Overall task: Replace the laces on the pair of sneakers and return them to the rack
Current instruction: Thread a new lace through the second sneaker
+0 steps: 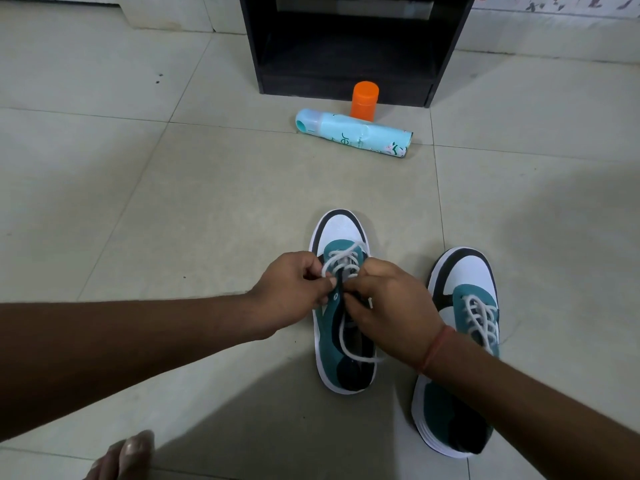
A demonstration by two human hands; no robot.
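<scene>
On the tiled floor [214, 188], the left hand [294, 289] and right hand [388, 306] pinch the white lace [346, 263] of the half-laced left sneaker [343, 303]. The right sneaker [464, 337] looks fully laced. The black rack [346, 46] stands beyond, awaiting both.

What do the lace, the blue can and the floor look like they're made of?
Lace: white woven cord, probably cotton or polyester; matte and limp. Blue can: likely printed metal with a plastic cap; smooth sheen. Floor: pale ceramic-looking tiles with visible joints.
</scene>
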